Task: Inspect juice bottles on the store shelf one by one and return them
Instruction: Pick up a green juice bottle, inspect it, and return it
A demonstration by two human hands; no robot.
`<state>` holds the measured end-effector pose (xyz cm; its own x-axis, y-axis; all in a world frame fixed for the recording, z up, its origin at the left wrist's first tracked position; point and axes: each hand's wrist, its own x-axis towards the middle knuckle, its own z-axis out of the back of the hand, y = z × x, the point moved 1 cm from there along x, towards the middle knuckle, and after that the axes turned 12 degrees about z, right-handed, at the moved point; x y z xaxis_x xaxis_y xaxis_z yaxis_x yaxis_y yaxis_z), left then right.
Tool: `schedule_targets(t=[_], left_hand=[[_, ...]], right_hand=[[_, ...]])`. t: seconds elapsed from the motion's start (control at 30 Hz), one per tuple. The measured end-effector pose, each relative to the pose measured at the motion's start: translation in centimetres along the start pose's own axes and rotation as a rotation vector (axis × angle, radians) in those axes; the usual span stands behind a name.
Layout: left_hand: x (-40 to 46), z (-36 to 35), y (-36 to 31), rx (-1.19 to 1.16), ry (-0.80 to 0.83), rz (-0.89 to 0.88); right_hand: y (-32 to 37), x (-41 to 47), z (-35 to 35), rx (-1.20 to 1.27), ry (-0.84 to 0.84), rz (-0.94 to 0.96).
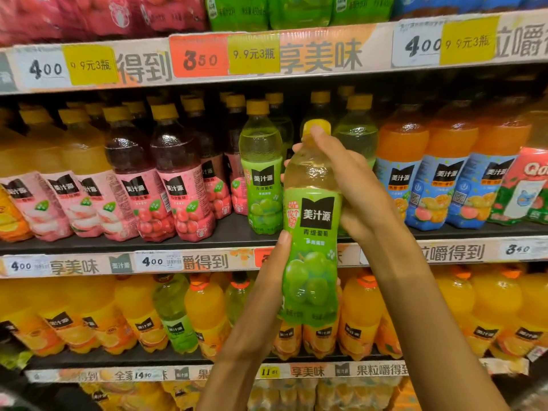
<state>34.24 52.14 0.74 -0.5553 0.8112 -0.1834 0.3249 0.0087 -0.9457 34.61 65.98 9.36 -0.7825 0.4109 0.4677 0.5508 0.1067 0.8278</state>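
Bottle: green grape juice bottle (311, 232) of clear plastic is standing upright in both hands in front of the middle shelf (207, 241); it is holding pale yellow-green liquid, and its round yellow cap (316, 129) is ribbed.
Label: glossy green sleeve with round grapes and a black logo patch is wrapping the lower body, which is narrowing a little at the waist.
Left hand (274, 271): it is gripping the lower left side; the thumb is lying flat on the sleeve, the other fingers are hidden behind the bottle.
Right hand (355, 185): it is curling round the smooth shoulder from the right, and one fingertip is touching the cap.
Shelf row: same green bottle (261, 167) is standing just left behind; dark red bottles (175, 173) with pink sleeves and orange bottles (400, 164) with blue sleeves are standing beside.
Price strip (195, 59): paper tags are looking worn.
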Motion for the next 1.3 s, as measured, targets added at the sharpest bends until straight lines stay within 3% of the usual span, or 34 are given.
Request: schedule_targets(t=[0.27,0.37,0.5,0.77,0.9,1.07,1.3], left_hand=[[-2.1,-0.4,-1.8,-0.324,0.367,0.037],[-2.9,-0.9,-2.5,-0.42,0.532,0.031],[-3.2,-1.7,-3.1,-0.451,0.578,0.045],[-3.1,-1.9,-2.7,-0.457,0.525,0.048],[-2.5,-1.7,-1.7,-0.412,0.447,0.05],[-1.7,-1.5,-0.7,-0.141,0.226,0.015],[-1.0,-0.6,0.1,0.146,0.016,-0.108]], right_hand=[[-1.0,-0.6,1.0,0.141,0.216,-0.117],[-1.5,-0.7,1.2,0.178,0.161,-0.216],[-1.8,-1.1,1.1,0.191,0.101,-0.347],[-1.3,-1.7,1.2,0.189,0.066,-0.377],[-0.9,-1.3,1.1,0.161,0.026,-0.268],[0.1,-1.2,1.1,0.108,0.149,-0.023],[0.5,-1.5,1.3,-0.1,0.207,0.107]])
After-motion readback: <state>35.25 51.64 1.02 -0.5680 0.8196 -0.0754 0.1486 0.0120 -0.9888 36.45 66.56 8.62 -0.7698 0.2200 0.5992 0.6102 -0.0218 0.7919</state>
